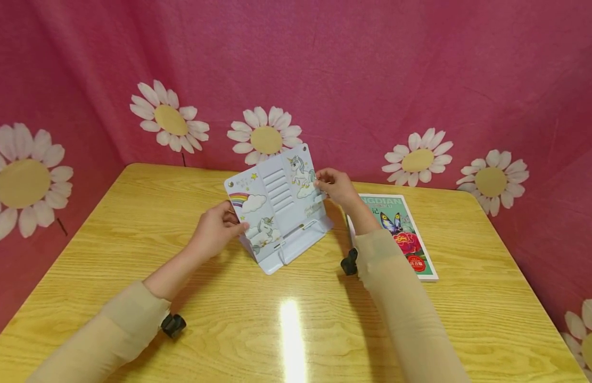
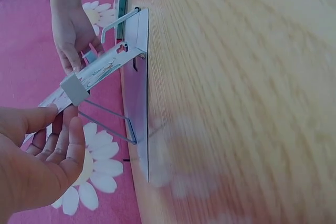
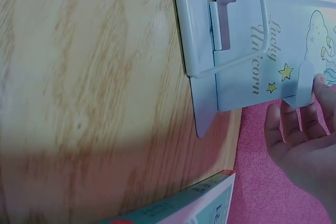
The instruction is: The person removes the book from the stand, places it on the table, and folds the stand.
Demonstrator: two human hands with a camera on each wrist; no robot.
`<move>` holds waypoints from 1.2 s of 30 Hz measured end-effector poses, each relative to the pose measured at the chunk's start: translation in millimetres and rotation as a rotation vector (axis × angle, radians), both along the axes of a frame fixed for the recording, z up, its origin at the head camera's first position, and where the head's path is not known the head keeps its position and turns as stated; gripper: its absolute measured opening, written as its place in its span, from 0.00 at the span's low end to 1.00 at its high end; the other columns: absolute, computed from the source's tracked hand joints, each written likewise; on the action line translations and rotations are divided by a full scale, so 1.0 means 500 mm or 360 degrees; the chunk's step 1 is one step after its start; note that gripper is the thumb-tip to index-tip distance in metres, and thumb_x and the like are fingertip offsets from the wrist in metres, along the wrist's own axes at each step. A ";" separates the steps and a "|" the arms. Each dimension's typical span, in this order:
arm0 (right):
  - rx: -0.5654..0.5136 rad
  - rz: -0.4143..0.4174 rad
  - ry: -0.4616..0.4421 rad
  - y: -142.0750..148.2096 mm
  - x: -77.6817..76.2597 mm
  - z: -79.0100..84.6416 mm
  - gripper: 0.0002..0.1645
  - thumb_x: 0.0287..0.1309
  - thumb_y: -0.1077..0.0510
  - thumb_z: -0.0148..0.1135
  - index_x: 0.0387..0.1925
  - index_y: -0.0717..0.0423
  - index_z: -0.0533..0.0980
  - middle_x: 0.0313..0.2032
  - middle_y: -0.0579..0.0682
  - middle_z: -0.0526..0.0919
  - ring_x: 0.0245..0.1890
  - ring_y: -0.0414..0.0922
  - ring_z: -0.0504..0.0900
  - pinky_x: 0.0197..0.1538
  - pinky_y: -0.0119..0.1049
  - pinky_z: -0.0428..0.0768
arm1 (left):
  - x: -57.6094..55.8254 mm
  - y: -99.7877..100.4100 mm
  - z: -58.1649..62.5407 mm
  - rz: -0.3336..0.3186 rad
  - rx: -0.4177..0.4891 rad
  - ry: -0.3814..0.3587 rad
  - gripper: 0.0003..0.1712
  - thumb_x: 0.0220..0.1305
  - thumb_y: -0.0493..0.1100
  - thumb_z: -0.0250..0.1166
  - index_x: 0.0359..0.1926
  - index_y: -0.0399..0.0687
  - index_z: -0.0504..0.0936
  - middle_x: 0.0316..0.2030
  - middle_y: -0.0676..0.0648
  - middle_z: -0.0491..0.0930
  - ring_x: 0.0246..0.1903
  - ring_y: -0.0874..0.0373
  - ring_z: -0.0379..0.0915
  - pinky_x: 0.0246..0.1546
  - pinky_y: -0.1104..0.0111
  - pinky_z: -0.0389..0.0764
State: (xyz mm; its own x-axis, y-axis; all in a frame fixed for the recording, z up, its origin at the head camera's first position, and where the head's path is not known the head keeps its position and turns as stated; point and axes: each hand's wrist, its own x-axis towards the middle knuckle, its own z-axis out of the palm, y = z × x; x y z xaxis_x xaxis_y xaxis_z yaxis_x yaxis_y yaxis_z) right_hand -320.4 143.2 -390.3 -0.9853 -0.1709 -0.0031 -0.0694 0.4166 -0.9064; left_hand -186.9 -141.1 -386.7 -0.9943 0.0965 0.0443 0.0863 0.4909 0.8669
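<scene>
A white metal book stand [image 1: 279, 192] with unicorn, rainbow and star prints stands on the table, its back panel tilted up from the base plate [image 2: 137, 98]. My left hand [image 1: 215, 227] grips the panel's left edge, thumb in front and fingers behind. On the opposite edge, my right hand [image 1: 335, 186] pinches the panel beside a small white side clip [image 3: 302, 83]. A wire prop [image 2: 107, 121] slopes behind the panel down to the base plate. At the front lip, white wire page holders [image 3: 266, 24] rise against the panel.
A book with a butterfly and red flower cover [image 1: 406, 239] lies right of the stand, partly behind my right forearm. The wooden table [image 1: 219, 319] ends at a pink daisy-print cloth [image 1: 344, 80]. A small black device [image 1: 173, 324] sits at my left wrist.
</scene>
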 end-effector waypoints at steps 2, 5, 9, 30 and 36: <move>0.0005 -0.0007 0.0010 0.000 -0.001 -0.001 0.13 0.61 0.61 0.60 0.46 0.63 0.74 0.34 0.49 0.74 0.31 0.41 0.71 0.31 0.30 0.75 | 0.001 0.003 -0.001 -0.0006 0.0008 -0.0004 0.18 0.57 0.35 0.67 0.47 0.32 0.73 0.34 0.37 0.82 0.30 0.57 0.78 0.28 0.74 0.77; 0.0003 -0.0018 0.0023 0.000 0.000 -0.001 0.13 0.61 0.62 0.60 0.46 0.64 0.75 0.34 0.50 0.74 0.31 0.41 0.71 0.30 0.28 0.75 | 0.004 0.009 -0.002 -0.0007 0.0029 -0.0001 0.18 0.57 0.35 0.67 0.46 0.33 0.73 0.34 0.37 0.82 0.30 0.56 0.78 0.27 0.73 0.77; 0.0008 -0.0057 0.0052 -0.003 0.003 -0.001 0.13 0.61 0.62 0.60 0.46 0.65 0.75 0.35 0.52 0.75 0.32 0.41 0.71 0.29 0.27 0.75 | 0.007 0.013 -0.002 -0.0014 0.0041 0.0003 0.18 0.56 0.34 0.67 0.46 0.32 0.73 0.34 0.37 0.82 0.31 0.56 0.79 0.27 0.73 0.78; 0.0092 -0.0189 0.0273 -0.059 0.109 -0.001 0.39 0.60 0.53 0.62 0.68 0.57 0.58 0.66 0.58 0.64 0.63 0.57 0.65 0.65 0.49 0.65 | -0.028 -0.021 0.078 -0.0036 0.0169 0.0056 0.27 0.61 0.34 0.63 0.61 0.38 0.66 0.43 0.34 0.80 0.38 0.45 0.81 0.37 0.62 0.84; 0.0130 -0.0124 0.0325 -0.078 0.147 -0.004 0.45 0.57 0.55 0.64 0.70 0.60 0.54 0.69 0.64 0.54 0.70 0.57 0.52 0.71 0.50 0.54 | -0.029 -0.016 0.084 -0.0021 0.0251 0.0121 0.29 0.61 0.33 0.62 0.63 0.44 0.66 0.45 0.35 0.79 0.35 0.49 0.82 0.32 0.68 0.84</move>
State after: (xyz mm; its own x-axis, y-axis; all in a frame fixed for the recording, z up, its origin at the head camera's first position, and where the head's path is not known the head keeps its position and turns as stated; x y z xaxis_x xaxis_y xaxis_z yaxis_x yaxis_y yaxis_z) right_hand -246.7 104.4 -392.4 -0.9771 -0.1017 0.1870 -0.2127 0.4995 -0.8398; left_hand -201.5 -148.9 -344.6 -0.9862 0.0957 0.1352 0.1605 0.3479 0.9237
